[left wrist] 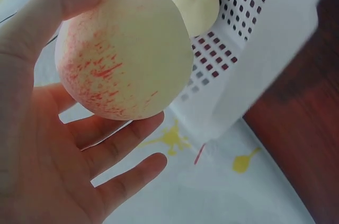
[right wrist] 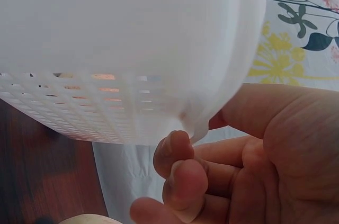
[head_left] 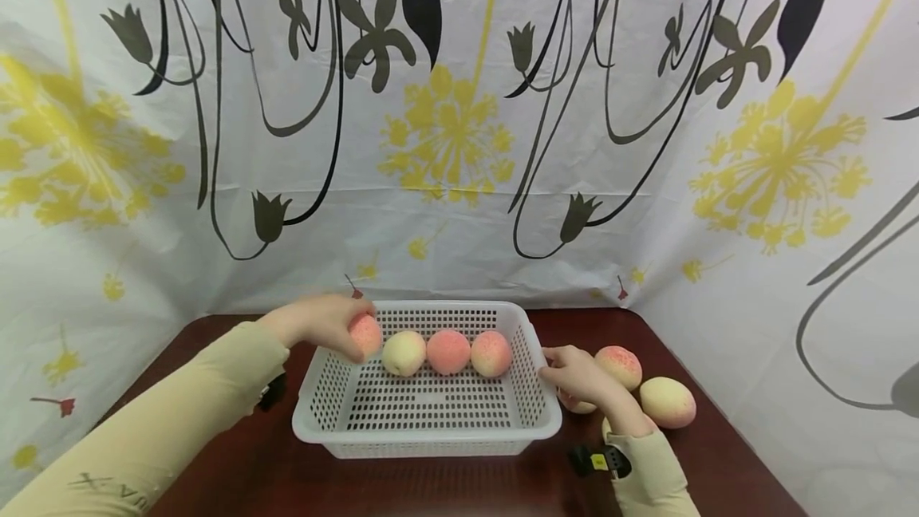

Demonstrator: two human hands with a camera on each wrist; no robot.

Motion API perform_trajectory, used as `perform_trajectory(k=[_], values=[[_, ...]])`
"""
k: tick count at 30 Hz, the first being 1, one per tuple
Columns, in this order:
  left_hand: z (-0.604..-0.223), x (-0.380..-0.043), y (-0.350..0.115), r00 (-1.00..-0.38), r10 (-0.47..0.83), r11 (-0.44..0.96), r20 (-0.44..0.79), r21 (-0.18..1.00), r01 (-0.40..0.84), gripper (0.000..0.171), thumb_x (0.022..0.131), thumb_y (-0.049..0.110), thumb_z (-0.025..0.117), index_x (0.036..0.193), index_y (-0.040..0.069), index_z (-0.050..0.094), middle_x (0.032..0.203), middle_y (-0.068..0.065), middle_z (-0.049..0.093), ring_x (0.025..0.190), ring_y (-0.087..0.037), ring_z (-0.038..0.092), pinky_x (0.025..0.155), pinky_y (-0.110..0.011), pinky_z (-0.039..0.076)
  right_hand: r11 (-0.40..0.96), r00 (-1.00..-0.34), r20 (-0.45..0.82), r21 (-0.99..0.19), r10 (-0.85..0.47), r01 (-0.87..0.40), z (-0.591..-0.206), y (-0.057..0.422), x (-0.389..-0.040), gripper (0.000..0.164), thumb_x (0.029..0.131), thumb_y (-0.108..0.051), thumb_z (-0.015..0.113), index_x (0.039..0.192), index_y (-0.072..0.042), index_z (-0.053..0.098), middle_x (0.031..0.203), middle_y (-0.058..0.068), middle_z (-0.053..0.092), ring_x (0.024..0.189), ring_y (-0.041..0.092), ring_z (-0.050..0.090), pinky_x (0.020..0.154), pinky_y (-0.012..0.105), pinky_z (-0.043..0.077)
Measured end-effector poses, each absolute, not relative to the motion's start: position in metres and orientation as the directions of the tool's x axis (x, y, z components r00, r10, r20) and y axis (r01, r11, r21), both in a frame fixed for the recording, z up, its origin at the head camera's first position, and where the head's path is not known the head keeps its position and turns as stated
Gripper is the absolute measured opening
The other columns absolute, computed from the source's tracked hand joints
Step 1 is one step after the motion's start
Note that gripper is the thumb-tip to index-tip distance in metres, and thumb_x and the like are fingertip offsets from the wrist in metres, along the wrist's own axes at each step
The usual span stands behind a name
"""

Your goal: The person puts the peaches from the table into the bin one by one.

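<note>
My left hand [head_left: 323, 324] holds a peach [left wrist: 127, 54], pale yellow with red speckles, between thumb and fingers at the basket's far left corner. In the left wrist view the little finger stays off the fruit. The white perforated plastic basket [head_left: 427, 443] stands on the table. Inside, along its far side, lie a pale yellow peach [head_left: 404, 353], a redder peach [head_left: 448, 352] and a yellow-pink peach [head_left: 491, 353] in a row. My right hand [head_left: 585, 377] grips the basket's right rim, its fingers curled at the outer edge in the right wrist view.
Right of the basket, a red-flecked peach [head_left: 619, 365] and a yellow peach [head_left: 668, 403] lie on the dark red-brown table [head_left: 359, 489]. Others there are partly hidden by the right hand and wrist. A flower-patterned sheet [head_left: 445, 254] hangs behind and at both sides.
</note>
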State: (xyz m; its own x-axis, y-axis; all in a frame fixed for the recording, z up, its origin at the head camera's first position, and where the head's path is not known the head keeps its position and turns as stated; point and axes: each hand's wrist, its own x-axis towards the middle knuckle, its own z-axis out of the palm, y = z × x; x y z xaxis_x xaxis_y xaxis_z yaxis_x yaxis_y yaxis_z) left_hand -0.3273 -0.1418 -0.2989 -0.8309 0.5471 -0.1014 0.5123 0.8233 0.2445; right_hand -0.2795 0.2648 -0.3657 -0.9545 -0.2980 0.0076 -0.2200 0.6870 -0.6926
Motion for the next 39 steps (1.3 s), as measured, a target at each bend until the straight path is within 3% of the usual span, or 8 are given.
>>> perform_trajectory(k=[3, 16, 24, 33, 39], values=[[-0.306, -0.330, -0.134, -0.834, 0.540, 0.830, -0.114, 0.240, 0.504, 0.073, 0.065, 0.030, 0.078, 0.131, 0.010, 0.054, 0.094, 0.004, 0.059, 0.075, -0.015, 0.051, 0.064, -0.035, 0.044, 0.682, -0.956, -0.005, -0.702, -0.292, -0.204, -0.366, 0.265, -0.279, 0.042, 0.092, -0.009, 0.057, 0.131, 0.006, 0.055, 0.060, 0.005, 0.054, 0.040, 0.012, 0.040, 0.040, 0.025, 0.036], [-0.330, -0.331, -0.123, -0.847, 0.505, 0.858, -0.165, 0.203, 0.472, 0.044, 0.061, 0.018, 0.080, 0.099, 0.015, 0.058, 0.082, 0.002, 0.056, 0.071, -0.016, 0.049, 0.062, -0.034, 0.043, 0.674, -0.950, -0.007, -0.706, -0.313, -0.217, -0.364, 0.264, -0.279, 0.037, 0.092, -0.009, 0.057, 0.127, 0.002, 0.058, 0.059, 0.006, 0.054, 0.039, 0.013, 0.039, 0.039, 0.026, 0.035], [-0.327, -0.333, -0.116, -0.840, 0.509, 0.858, -0.189, 0.192, 0.477, 0.047, 0.062, 0.012, 0.082, 0.104, 0.007, 0.061, 0.087, -0.001, 0.057, 0.075, -0.018, 0.049, 0.066, -0.036, 0.044, 0.653, -0.953, -0.023, -0.733, -0.301, -0.189, -0.364, 0.266, -0.278, 0.040, 0.092, -0.009, 0.058, 0.130, 0.004, 0.055, 0.060, 0.007, 0.053, 0.040, 0.014, 0.038, 0.040, 0.026, 0.035], [-0.341, -0.337, -0.113, -0.844, 0.478, 0.878, -0.244, 0.104, 0.468, 0.042, 0.058, 0.013, 0.085, 0.092, 0.012, 0.060, 0.082, 0.001, 0.056, 0.076, -0.018, 0.050, 0.069, -0.037, 0.046, 0.663, -0.952, -0.008, -0.720, -0.305, -0.206, -0.366, 0.266, -0.280, 0.039, 0.092, -0.009, 0.057, 0.129, 0.004, 0.057, 0.060, 0.005, 0.054, 0.041, 0.015, 0.042, 0.040, 0.029, 0.039], [-0.340, -0.337, -0.110, -0.837, 0.491, 0.871, -0.242, 0.106, 0.480, 0.040, 0.060, 0.012, 0.086, 0.087, 0.013, 0.057, 0.080, 0.001, 0.055, 0.074, -0.018, 0.049, 0.068, -0.036, 0.045, 0.674, -0.950, -0.002, -0.705, -0.312, -0.220, -0.364, 0.267, -0.280, 0.036, 0.091, -0.009, 0.058, 0.125, 0.002, 0.060, 0.061, 0.007, 0.054, 0.042, 0.015, 0.043, 0.041, 0.029, 0.040]])
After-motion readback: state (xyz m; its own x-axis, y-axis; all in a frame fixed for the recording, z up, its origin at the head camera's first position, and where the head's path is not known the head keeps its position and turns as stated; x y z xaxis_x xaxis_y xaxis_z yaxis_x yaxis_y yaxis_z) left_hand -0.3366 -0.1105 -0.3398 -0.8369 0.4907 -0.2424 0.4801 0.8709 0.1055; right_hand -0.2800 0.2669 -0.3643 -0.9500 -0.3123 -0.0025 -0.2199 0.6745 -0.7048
